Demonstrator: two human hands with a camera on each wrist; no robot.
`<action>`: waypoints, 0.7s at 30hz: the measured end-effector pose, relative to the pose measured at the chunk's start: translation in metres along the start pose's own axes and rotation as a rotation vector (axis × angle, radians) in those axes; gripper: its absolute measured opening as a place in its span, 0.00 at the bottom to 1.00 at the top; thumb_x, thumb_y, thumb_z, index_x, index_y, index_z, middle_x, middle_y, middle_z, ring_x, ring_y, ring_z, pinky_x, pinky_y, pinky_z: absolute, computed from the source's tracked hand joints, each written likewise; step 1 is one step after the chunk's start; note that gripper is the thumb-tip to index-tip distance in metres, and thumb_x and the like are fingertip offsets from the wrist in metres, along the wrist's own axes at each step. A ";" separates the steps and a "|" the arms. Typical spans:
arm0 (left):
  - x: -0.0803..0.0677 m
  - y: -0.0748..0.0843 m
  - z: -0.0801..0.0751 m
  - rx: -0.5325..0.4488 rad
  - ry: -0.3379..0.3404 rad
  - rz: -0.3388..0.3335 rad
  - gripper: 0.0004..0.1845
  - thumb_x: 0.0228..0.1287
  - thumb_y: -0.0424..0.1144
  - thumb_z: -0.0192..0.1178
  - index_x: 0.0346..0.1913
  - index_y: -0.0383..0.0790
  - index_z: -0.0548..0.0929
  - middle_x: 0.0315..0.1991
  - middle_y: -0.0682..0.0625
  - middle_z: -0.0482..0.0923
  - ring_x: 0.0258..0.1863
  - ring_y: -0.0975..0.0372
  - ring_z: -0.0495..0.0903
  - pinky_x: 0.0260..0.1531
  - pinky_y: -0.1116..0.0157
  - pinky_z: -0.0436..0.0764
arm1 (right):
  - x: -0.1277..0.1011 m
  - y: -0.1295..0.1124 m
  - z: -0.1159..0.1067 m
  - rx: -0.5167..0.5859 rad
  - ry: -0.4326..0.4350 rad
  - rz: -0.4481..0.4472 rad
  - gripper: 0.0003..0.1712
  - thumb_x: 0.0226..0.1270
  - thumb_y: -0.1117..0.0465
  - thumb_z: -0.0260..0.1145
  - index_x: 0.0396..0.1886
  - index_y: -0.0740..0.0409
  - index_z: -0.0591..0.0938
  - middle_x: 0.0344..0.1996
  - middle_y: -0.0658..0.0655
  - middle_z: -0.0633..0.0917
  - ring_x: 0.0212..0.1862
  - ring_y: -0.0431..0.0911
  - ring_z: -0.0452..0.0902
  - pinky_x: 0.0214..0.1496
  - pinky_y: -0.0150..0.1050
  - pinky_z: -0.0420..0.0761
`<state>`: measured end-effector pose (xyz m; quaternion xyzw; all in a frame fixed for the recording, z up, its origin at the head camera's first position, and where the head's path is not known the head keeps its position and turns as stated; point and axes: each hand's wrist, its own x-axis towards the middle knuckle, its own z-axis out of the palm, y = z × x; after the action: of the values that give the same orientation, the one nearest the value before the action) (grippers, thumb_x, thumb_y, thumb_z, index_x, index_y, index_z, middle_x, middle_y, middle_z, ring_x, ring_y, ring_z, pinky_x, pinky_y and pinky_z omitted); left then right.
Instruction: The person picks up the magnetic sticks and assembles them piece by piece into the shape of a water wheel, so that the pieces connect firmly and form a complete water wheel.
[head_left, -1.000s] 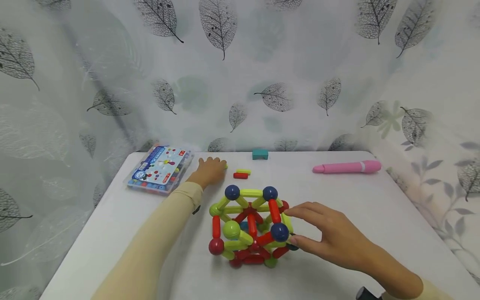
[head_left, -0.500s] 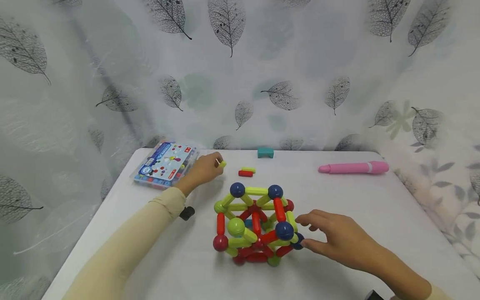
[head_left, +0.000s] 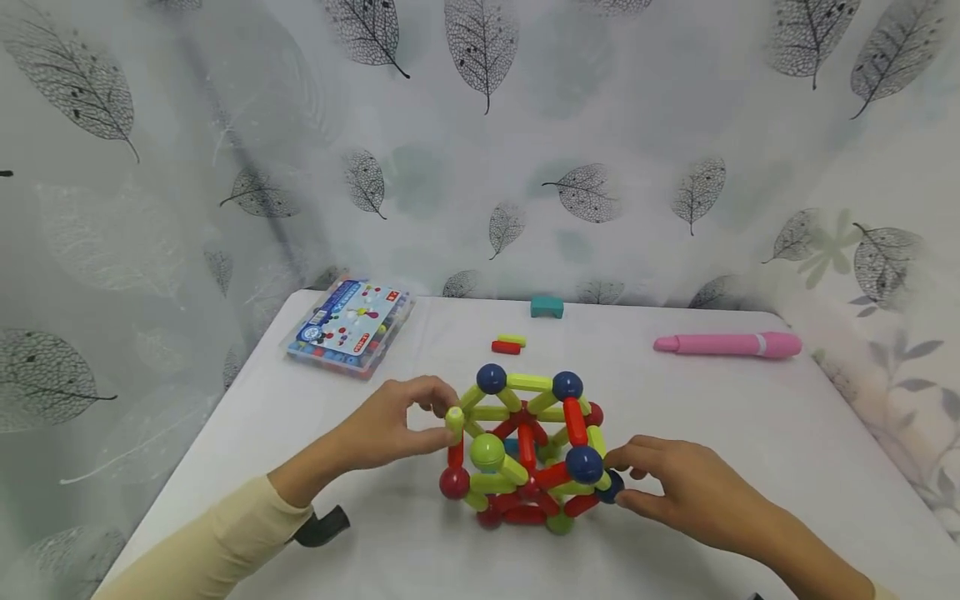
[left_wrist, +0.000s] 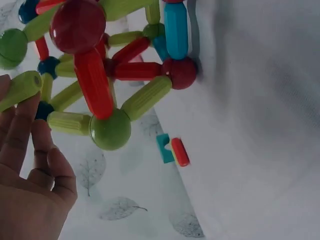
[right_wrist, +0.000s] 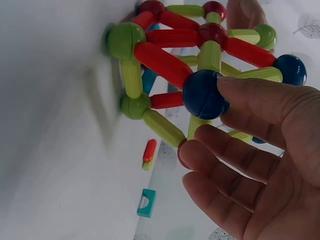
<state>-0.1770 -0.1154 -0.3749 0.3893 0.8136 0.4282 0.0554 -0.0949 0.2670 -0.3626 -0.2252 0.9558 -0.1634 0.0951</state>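
A ball-and-rod building-toy structure stands on the table, made of red, blue and green balls joined by red and yellow-green rods. My left hand is at its upper left, pinching a loose yellow-green rod between thumb and fingers. The left wrist view shows the end of this rod close to the structure. On the other side, my right hand holds the structure at a low blue ball. The right wrist view has the thumb against that blue ball, with the other fingers bent behind it.
A clear plastic case with a printed label lies at the back left. Behind the structure are a red rod, a yellow-green rod and a teal block. A pink pen-shaped object lies at the back right.
My left hand has come from the back of the table to the structure's left side, carrying the yellow-green rod. My right hand's fingers have closed in on the low blue ball.
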 end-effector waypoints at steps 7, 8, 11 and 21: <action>-0.012 -0.003 0.013 -0.006 -0.055 0.094 0.11 0.64 0.38 0.70 0.48 0.48 0.84 0.43 0.58 0.82 0.44 0.60 0.82 0.48 0.64 0.83 | -0.001 0.002 0.000 0.020 -0.016 -0.005 0.17 0.60 0.46 0.77 0.50 0.36 0.86 0.40 0.33 0.83 0.41 0.37 0.82 0.38 0.32 0.83; -0.012 -0.003 0.014 -0.007 -0.052 0.104 0.11 0.64 0.38 0.70 0.48 0.48 0.84 0.42 0.58 0.83 0.44 0.61 0.82 0.47 0.65 0.83 | -0.001 0.003 0.000 0.023 -0.019 -0.004 0.17 0.60 0.46 0.77 0.50 0.36 0.86 0.40 0.33 0.83 0.41 0.37 0.82 0.39 0.32 0.83; -0.011 -0.001 0.016 -0.007 -0.049 0.121 0.12 0.64 0.38 0.70 0.50 0.48 0.85 0.42 0.58 0.83 0.43 0.62 0.82 0.46 0.65 0.83 | -0.001 0.003 0.000 0.026 -0.019 -0.009 0.17 0.60 0.46 0.77 0.50 0.36 0.86 0.40 0.33 0.84 0.41 0.37 0.82 0.39 0.33 0.83; -0.008 0.007 0.020 0.072 -0.091 0.104 0.16 0.63 0.39 0.72 0.53 0.50 0.87 0.44 0.62 0.84 0.44 0.68 0.77 0.46 0.67 0.82 | 0.000 0.004 0.000 0.024 -0.016 -0.038 0.17 0.61 0.47 0.76 0.50 0.37 0.86 0.40 0.34 0.84 0.41 0.36 0.82 0.40 0.33 0.84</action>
<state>-0.1590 -0.1055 -0.3842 0.4518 0.8038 0.3829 0.0563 -0.0968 0.2704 -0.3645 -0.2434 0.9485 -0.1748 0.1026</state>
